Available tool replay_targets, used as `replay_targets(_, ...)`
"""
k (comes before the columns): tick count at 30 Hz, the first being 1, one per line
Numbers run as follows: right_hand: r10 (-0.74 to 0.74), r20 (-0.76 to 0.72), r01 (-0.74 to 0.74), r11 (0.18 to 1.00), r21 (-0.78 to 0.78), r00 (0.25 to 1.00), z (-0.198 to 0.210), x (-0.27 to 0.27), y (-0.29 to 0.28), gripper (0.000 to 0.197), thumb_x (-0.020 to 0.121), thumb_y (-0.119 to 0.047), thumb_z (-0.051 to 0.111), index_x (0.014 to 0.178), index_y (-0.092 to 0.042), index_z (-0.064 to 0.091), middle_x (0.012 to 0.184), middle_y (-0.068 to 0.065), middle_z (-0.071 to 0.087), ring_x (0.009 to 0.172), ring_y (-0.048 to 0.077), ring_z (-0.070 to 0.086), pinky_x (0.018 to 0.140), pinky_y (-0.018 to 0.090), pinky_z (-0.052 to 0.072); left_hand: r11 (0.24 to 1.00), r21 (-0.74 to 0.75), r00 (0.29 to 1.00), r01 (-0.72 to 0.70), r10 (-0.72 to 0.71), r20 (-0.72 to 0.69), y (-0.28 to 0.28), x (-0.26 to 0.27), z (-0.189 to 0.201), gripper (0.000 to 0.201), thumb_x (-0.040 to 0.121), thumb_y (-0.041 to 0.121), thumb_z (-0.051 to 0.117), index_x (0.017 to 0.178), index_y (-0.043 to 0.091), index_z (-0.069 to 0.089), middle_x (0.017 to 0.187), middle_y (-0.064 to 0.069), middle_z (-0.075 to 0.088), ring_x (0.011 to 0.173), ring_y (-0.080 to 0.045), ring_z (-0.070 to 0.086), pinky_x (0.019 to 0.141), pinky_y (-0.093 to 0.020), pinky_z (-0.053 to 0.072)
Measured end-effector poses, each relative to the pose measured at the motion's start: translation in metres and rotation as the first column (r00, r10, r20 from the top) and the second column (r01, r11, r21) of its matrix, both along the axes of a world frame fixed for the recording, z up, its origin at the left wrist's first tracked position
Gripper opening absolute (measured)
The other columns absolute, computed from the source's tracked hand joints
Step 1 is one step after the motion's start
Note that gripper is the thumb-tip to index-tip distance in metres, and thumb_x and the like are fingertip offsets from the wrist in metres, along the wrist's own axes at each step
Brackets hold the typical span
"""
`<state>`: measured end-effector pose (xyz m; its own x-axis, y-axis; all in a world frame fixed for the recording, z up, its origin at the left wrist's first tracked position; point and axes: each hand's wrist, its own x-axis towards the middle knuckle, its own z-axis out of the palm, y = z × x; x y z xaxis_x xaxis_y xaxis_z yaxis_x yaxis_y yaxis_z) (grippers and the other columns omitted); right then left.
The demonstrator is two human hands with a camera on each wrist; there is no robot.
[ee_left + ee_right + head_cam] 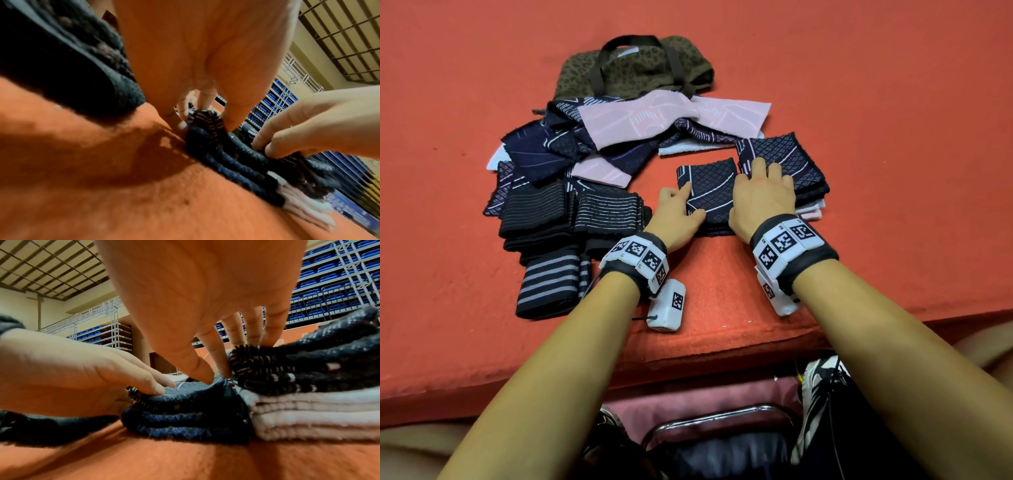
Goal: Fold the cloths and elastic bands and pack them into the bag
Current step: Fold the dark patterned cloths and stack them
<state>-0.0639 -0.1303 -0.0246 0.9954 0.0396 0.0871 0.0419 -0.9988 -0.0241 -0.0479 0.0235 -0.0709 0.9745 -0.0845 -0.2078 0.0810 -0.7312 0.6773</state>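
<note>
So we've got both hands down on one folded navy cloth (709,195) sitting on the orange table (893,85) right in front of us. The left hand (674,214) is on its left edge with the thumb lying on top and the fingers at the side, so it's pinching that edge, while the right hand (760,198) lies flat with fingers spread, the thumb side on this cloth and the fingertips reaching onto the folded stack (791,171) touching it on the right. From the right wrist view that stack looks like a couple of dark patterned pieces on top of three or so pink-white layers, can't count it exactly. To the left there are three folded striped elastic bands (551,212), two side by side and one nearer us. Behind them is a messy pile of unfolded cloths (592,144), navy and pink ones mixed; we can make out at least two pink, the rest overlap too much to count. One leopard-print bag (640,68) with dark handles lies at the far end, just behind the pile.
</note>
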Motion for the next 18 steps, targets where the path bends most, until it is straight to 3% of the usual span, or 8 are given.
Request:
replay_targets(5,0.007,0.016,-0.007,1.000,-0.001,1.000,0.004,-0.003,-0.003,0.035,0.082,-0.019,0.061,0.113,-0.003,0.062,0.129,0.014,0.046,0.117,0.036,0.044,0.095,0.044,0.038,1.000,0.003,0.999,-0.006,0.006,0.037,-0.003,-0.002,-0.004,0.062,0.097,0.024,0.055,0.152,0.012,0.029,0.134,-0.008,0.034,0.124,-0.018,0.040,0.098,-0.014,0.022)
replay_targets(11,-0.029,-0.025,0.030,0.999,0.040,0.999,0.018,-0.002,-0.007,0.033,0.088,-0.024,0.058,0.112,-0.003,0.063,0.131,0.016,0.047,0.120,0.037,0.045,0.097,0.046,0.040,1.000,0.016,0.998,0.005,-0.006,0.057,-0.005,-0.003,-0.001,0.058,0.096,0.025,0.056,0.148,0.011,0.035,0.121,-0.001,0.031,0.114,-0.013,0.041,0.097,-0.015,0.026)
replay_targets(15,-0.052,-0.035,0.053,0.998,0.040,0.998,0.015,-0.001,-0.006,0.038,0.087,-0.025,0.059,0.118,-0.004,0.061,0.132,0.015,0.046,0.121,0.036,0.044,0.098,0.046,0.039,0.999,0.028,0.999,0.024,-0.025,0.043,-0.007,-0.001,-0.002,0.055,0.094,0.032,0.058,0.142,0.013,0.039,0.127,-0.006,0.034,0.118,-0.024,0.046,0.108,-0.028,0.034)
replay_targets(18,-0.040,-0.016,0.040,0.999,0.025,0.999,0.012,-0.002,-0.002,0.039,0.083,-0.022,0.060,0.118,-0.005,0.059,0.131,0.016,0.046,0.120,0.036,0.043,0.097,0.045,0.037,0.999,0.017,0.999,0.029,-0.030,0.040,-0.006,0.000,-0.004,0.051,0.092,0.035,0.058,0.137,0.016,0.043,0.126,-0.006,0.035,0.115,-0.025,0.048,0.107,-0.030,0.038)
